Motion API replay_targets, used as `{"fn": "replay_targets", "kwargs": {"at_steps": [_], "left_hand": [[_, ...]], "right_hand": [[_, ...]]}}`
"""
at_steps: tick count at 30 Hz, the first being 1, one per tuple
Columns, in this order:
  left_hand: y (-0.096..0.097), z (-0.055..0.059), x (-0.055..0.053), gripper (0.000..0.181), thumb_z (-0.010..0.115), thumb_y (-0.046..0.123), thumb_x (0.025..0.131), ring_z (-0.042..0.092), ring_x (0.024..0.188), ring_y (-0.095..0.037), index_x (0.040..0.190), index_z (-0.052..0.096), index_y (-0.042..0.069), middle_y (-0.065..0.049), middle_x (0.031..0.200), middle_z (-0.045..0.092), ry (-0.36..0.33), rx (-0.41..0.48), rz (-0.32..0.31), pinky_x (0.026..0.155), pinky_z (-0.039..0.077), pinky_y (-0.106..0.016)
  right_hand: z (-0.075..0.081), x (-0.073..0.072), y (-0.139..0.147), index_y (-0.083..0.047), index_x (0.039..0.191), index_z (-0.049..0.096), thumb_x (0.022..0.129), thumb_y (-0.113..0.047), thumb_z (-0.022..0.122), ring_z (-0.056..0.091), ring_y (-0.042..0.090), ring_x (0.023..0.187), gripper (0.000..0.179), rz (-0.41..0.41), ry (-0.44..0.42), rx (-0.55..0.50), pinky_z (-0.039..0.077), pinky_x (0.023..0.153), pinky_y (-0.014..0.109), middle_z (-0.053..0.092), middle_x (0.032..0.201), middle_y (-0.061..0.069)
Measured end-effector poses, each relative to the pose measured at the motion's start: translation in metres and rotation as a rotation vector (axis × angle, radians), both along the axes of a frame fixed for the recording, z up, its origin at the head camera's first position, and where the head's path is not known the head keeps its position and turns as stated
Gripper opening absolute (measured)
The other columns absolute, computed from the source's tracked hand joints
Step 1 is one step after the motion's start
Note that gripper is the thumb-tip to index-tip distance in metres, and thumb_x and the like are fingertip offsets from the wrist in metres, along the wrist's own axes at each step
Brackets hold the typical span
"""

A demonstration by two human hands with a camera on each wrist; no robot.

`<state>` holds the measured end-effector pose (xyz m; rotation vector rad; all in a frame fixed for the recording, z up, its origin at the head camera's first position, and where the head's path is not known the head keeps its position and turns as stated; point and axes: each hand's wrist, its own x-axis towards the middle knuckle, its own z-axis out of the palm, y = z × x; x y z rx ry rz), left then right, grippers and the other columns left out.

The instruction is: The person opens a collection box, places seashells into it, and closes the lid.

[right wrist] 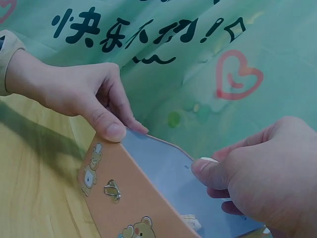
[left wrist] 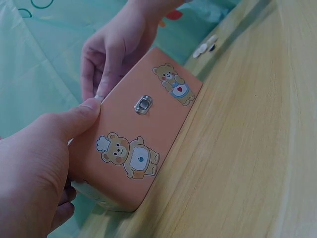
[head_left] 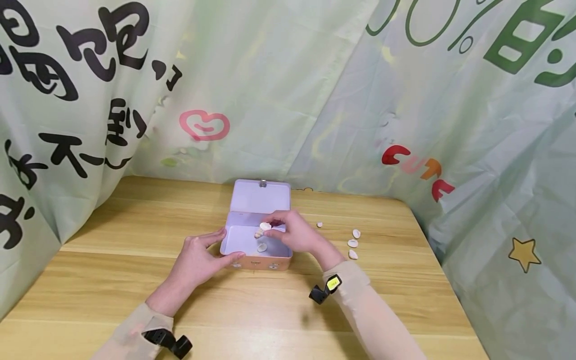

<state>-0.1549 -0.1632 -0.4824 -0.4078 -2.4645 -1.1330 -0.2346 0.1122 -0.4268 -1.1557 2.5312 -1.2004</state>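
- right hand (head_left: 294, 232) is closed down to a pinch, thumb and fingers on a little white shell (head_left: 265, 227); it's over the inside of the box, above the floor
- left hand (head_left: 198, 260) is half curled round the near left corner of the box (left wrist: 129, 119); thumb on the front rim, fingers down the side
- box sits on the wooden table (head_left: 252, 320), lid (head_left: 261, 197) tipped back; one pale shell (head_left: 262, 247) lies on the box floor, another small piece (head_left: 259, 233) just behind it; four more, like this loose shell (head_left: 353, 243), are on the table to the right
- handling guess: shells look super light, hard, kinda brittle and maybe slick; I'd pinch the edges gently, no squeezing
- box looks like thin painted tin, stiff but light, so it'd probably slide if bumped; corner or rim is the place to hold it, away from the clasp (left wrist: 143, 104)
- writing: no brand I can read on the box, just cartoon bears (left wrist: 138, 158); the curtain (head_left: 279, 100) has coloured "CUTE" letters plus black Chinese characters, "快乐" readable from the right wrist; the yellow label (head_left: 333, 283) on the right sleeve is too small to read
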Motion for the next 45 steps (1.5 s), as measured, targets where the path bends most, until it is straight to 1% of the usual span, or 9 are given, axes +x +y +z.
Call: {"fn": "replay_targets", "kwargs": {"at_steps": [7,14,22,32,36,40,41,43,45], "left_hand": [[0.001,0.001,0.000,0.086,0.094,0.059,0.074,0.067,0.117,-0.043,0.124,0.072,-0.007,-0.021,0.125,0.070,-0.007,0.005,-0.001,0.078,0.060,-0.046],[0.001,0.001,0.001,0.089,0.092,0.063,0.073,0.066,0.119,-0.041,0.126,0.072,-0.006,-0.019,0.126,0.070,-0.048,0.008,0.012,0.086,0.060,-0.051],[0.001,0.001,0.000,0.089,0.092,0.063,0.073,0.067,0.118,-0.042,0.125,0.072,-0.006,-0.019,0.126,0.070,-0.042,0.001,0.010,0.097,0.055,-0.058],[0.001,0.002,0.001,0.090,0.091,0.064,0.073,0.065,0.121,-0.043,0.126,0.071,-0.006,-0.019,0.129,0.068,-0.074,0.010,0.009,0.090,0.060,-0.053],[0.001,0.002,0.001,0.090,0.091,0.064,0.073,0.065,0.121,-0.043,0.126,0.071,-0.006,-0.018,0.130,0.068,-0.074,0.010,0.010,0.095,0.057,-0.055],[0.001,0.002,0.002,0.088,0.094,0.059,0.072,0.065,0.120,-0.043,0.125,0.071,-0.007,-0.018,0.129,0.068,-0.064,0.016,0.007,0.080,0.063,-0.045],[0.001,0.002,0.002,0.087,0.095,0.058,0.072,0.066,0.119,-0.043,0.125,0.071,-0.007,-0.018,0.129,0.068,-0.063,0.018,0.005,0.071,0.062,-0.041],[0.002,0.002,0.002,0.086,0.096,0.056,0.072,0.066,0.119,-0.043,0.124,0.071,-0.008,-0.019,0.129,0.068,-0.054,0.020,0.001,0.064,0.057,-0.037],[0.002,0.002,0.002,0.085,0.096,0.054,0.072,0.066,0.118,-0.043,0.124,0.071,-0.008,-0.019,0.128,0.069,-0.044,0.019,-0.002,0.069,0.059,-0.039]], "right_hand": [[-0.007,-0.003,-0.007,0.000,0.120,0.075,0.098,-0.005,0.077,0.069,0.016,0.104,0.023,0.013,0.008,0.014,0.055,0.099,0.033,0.075,0.110,0.004],[-0.010,-0.004,-0.012,0.004,0.119,0.075,0.097,-0.002,0.077,0.070,0.019,0.103,0.023,0.027,-0.015,-0.002,0.057,0.097,0.040,0.075,0.110,0.008],[-0.011,-0.005,-0.008,0.008,0.130,0.068,0.098,-0.002,0.075,0.067,0.038,0.118,0.034,-0.001,-0.031,0.001,0.053,0.105,0.051,0.071,0.127,0.021],[0.001,-0.001,0.013,0.004,0.127,0.071,0.098,-0.004,0.076,0.066,0.040,0.120,0.031,-0.022,0.011,-0.060,0.053,0.105,0.049,0.071,0.128,0.022],[0.008,0.002,0.029,0.002,0.126,0.073,0.098,-0.004,0.077,0.066,0.039,0.120,0.029,-0.066,-0.002,-0.064,0.051,0.106,0.050,0.072,0.128,0.020],[0.011,0.003,0.047,0.003,0.126,0.073,0.097,-0.003,0.077,0.066,0.036,0.120,0.029,-0.099,0.008,-0.071,0.051,0.106,0.052,0.072,0.128,0.019],[0.011,0.003,0.052,0.003,0.126,0.073,0.097,-0.003,0.077,0.066,0.035,0.121,0.029,-0.106,0.013,-0.071,0.051,0.106,0.053,0.072,0.129,0.019],[0.012,0.003,0.063,0.003,0.126,0.072,0.097,-0.003,0.077,0.067,0.034,0.121,0.029,-0.118,0.026,-0.072,0.051,0.106,0.054,0.072,0.129,0.019],[0.012,0.002,0.073,0.002,0.126,0.073,0.098,-0.005,0.077,0.067,0.033,0.121,0.029,-0.142,0.030,-0.068,0.051,0.106,0.054,0.072,0.129,0.017]]}}
